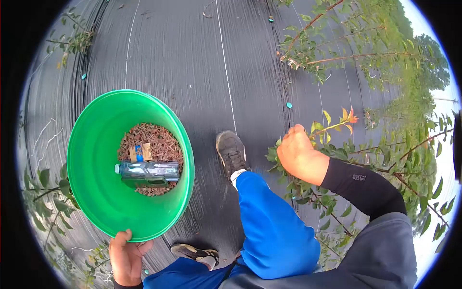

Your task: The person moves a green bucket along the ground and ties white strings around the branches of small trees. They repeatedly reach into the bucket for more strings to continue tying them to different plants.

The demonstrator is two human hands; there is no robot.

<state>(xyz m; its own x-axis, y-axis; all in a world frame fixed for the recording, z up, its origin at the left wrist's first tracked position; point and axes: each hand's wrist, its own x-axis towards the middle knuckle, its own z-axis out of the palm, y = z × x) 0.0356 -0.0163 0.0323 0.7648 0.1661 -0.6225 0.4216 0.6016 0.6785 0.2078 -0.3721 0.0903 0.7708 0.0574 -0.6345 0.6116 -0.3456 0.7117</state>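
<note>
Green bucket (94, 154), black sleeve (378, 195) with illegible lettering (359, 177)

The right hand (301, 155) hides its own palm. Brown clippings (149, 132) cover the floor of the green bucket (98, 159). Lettering (359, 177) on the right sleeve (378, 195) is too small to read, and the left sleeve (129, 285), past the bucket's near rim, is mostly cut off.

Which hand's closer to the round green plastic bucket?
Left. The left hand touches the bucket, grip at the rim nearest the body. The right hand is apart from it, beyond the dark laced shoe, curled beside a reddish-tipped leafy shoot.
</note>
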